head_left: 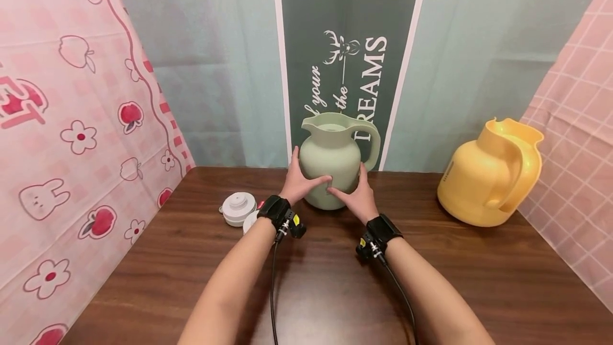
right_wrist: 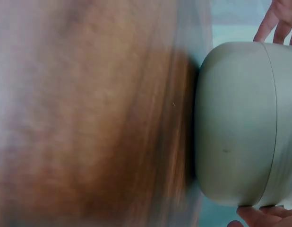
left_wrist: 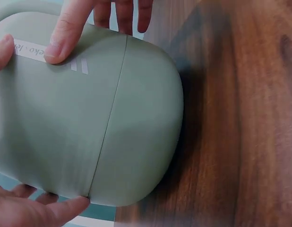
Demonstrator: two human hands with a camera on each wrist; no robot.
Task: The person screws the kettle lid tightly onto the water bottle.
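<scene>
A sage-green jug (head_left: 330,153) with a spout and a side handle stands upright near the back of the table, its handle to the right. My left hand (head_left: 300,181) grips its left side, thumb across the front. On the opposite side, my right hand (head_left: 360,198) holds the body below the handle, its thumb also on the front. The left wrist view shows the green jug's body (left_wrist: 132,104) with a pale label and a seam round it. Whether its base touches the table cannot be told for certain.
A yellow jug (head_left: 479,180) stands at the right, handle toward the front right. To the left lies a white lid (head_left: 238,207), with another white piece (head_left: 250,221) partly hidden behind my left wrist. Curtains hang behind and on both sides of the wooden table (head_left: 325,292).
</scene>
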